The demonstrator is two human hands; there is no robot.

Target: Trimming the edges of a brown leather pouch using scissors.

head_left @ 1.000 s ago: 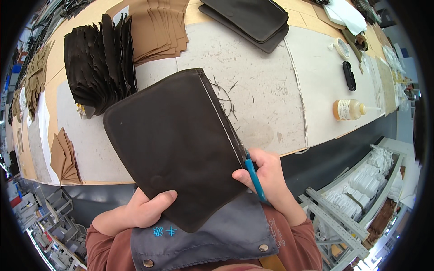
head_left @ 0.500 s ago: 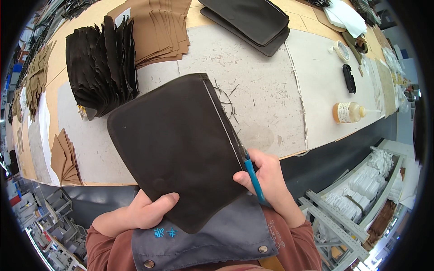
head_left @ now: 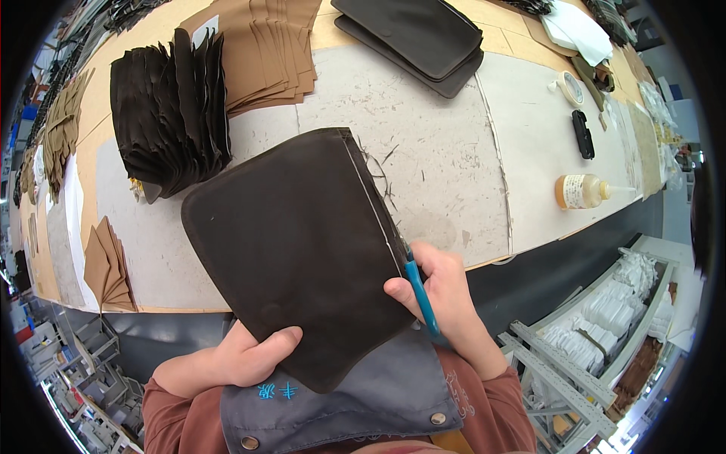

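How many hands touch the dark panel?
2: the left hand at the lower left of the dark panel; the right hand at its right edge, holding a blue-handled tool.

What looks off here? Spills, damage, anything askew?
Minor stuff: thin dark scraps lie loose on the scuffed grey mat, just beyond the dark piece in the left hand. Farther back, two stacked dark pieces sit askew, edges not lined up. No spill shows by the bottle.
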